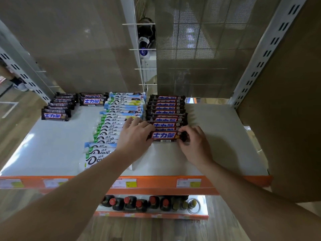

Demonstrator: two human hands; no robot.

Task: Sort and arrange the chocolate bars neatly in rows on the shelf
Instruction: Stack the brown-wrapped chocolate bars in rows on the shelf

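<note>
Setting: white shop shelf (pixel 217 136) with an orange price rail (pixel 156 181) along its front edge and a mesh back panel; dark bottles (pixel 139 203) stand on the level below.
Front Snickers bar (pixel 164 136): lies crosswise at the near end of the brown Snickers row (pixel 165 112), overlapping the bar behind it.
Left hand (pixel 133 136): grips the bar's left end, its fingers reaching over the edge of the white-wrapped row (pixel 119 119).
Right hand (pixel 194 145): fingertips pinch the bar's right end.
Why two hands: probably holding both ends keeps the bar square to its row as it is seated.
Other stock: two short Snickers stacks (pixel 59 106) sit at the back left, well apart from the main row and likely not yet merged.
</note>
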